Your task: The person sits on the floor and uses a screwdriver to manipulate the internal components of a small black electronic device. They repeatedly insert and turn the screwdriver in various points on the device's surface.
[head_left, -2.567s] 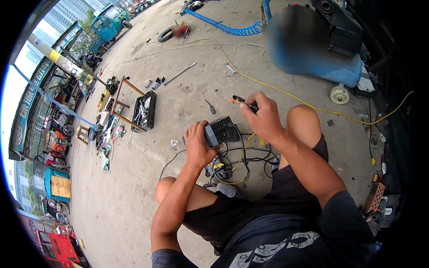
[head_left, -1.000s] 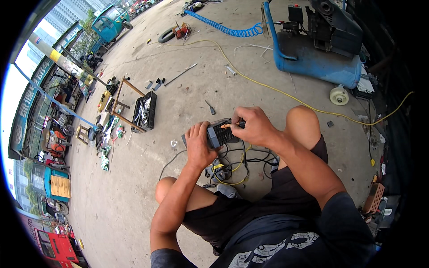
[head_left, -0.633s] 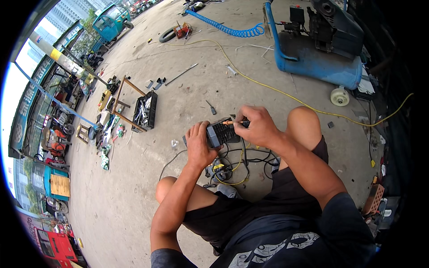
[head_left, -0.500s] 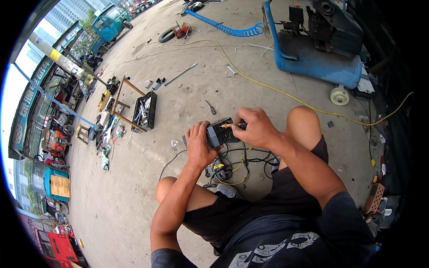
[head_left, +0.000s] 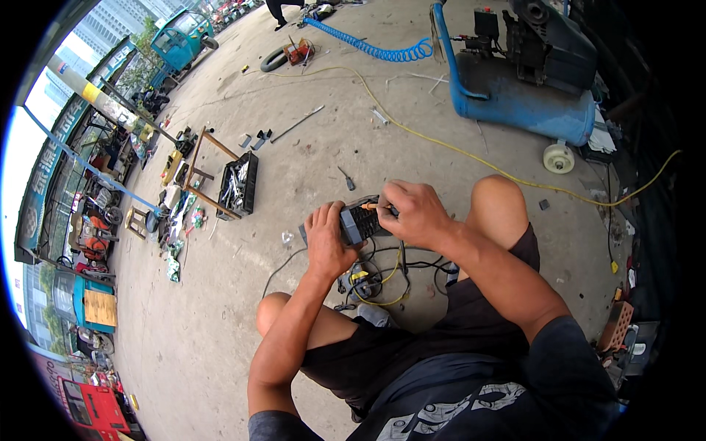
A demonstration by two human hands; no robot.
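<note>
My left hand [head_left: 323,242] is closed around the left side of a dark, box-shaped device [head_left: 356,228] with a ribbed face and a grey band. In my right hand [head_left: 419,214], the fingers pinch a thin tool with an orange shaft [head_left: 369,206]. The shaft lies against the device's upper face; its exact kind is hard to make out. Below the device, black and yellow cables [head_left: 401,273] lie tangled on the ground between my feet. A small screwdriver [head_left: 347,178] rests on the concrete just beyond the device.
A black crate of tools [head_left: 250,187] stands at left beside a wooden frame [head_left: 197,163]. At the far right is a blue air compressor [head_left: 515,103]. A yellow hose [head_left: 441,147] crosses the floor. A person's dark-clothed leg [head_left: 278,12] shows at the top.
My right hand has shifted slightly left along the device with the tool. A person's leg has come into view at the top. My left hand has barely moved.
</note>
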